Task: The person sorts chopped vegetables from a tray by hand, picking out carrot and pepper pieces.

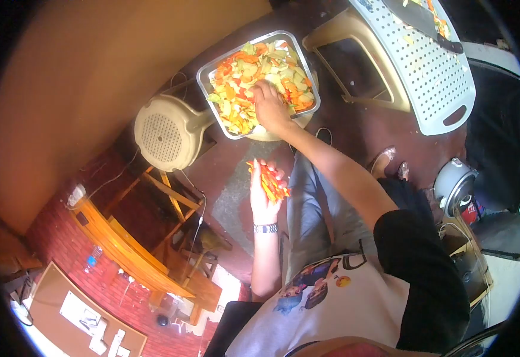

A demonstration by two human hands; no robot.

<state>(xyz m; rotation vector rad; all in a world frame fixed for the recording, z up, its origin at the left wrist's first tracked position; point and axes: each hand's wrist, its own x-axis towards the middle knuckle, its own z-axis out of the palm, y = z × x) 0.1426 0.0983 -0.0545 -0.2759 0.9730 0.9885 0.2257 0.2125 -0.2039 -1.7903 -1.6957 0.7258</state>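
Note:
My left hand [265, 199], with a metal-band watch on the wrist, is turned palm up and curled around a handful of red and orange vegetable strips [272, 183]. My right hand [270, 108] reaches into a rectangular metal tray [213, 116] heaped with sliced vegetables [242, 77] in pale green, yellow, orange and red. Its fingers bend down onto the pieces, and the fingertips are hidden, so what they grip does not show. The left hand is below the tray, apart from it.
A beige plastic stool [163, 134] is left of the tray. At upper right, another stool [394, 65] stands beside a perforated pale-blue board [444, 89] bearing a knife [420, 22] and vegetable scraps. Another person's foot [384, 160] and a grey pot [453, 181] are at right.

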